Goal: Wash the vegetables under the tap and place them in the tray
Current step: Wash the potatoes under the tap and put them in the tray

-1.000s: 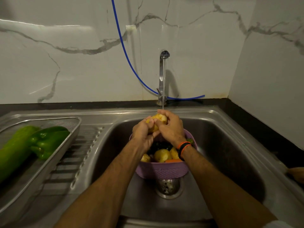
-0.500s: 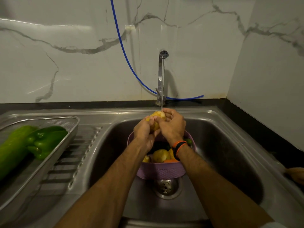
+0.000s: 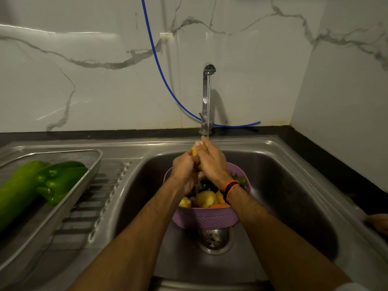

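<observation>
Both hands wrap a yellow potato (image 3: 194,150) under the running tap (image 3: 207,97). My left hand (image 3: 184,169) grips it from the left and my right hand (image 3: 212,162) covers it from the right; most of the potato is hidden. Below them a purple colander (image 3: 204,217) stands in the sink (image 3: 283,185) with more potatoes (image 3: 206,198), something orange and dark vegetables. A steel mesh tray (image 3: 92,164) on the left drainboard holds a green capsicum (image 3: 60,181) and a long green gourd (image 3: 16,192).
A blue hose (image 3: 159,66) runs down the marble wall to the tap base. The sink drain (image 3: 213,240) lies just in front of the colander. A black counter (image 3: 336,164) borders the sink on the right.
My hands have closed more tightly round the potato, the right hand sliding over its top, so less of it shows. Water keeps running.
</observation>
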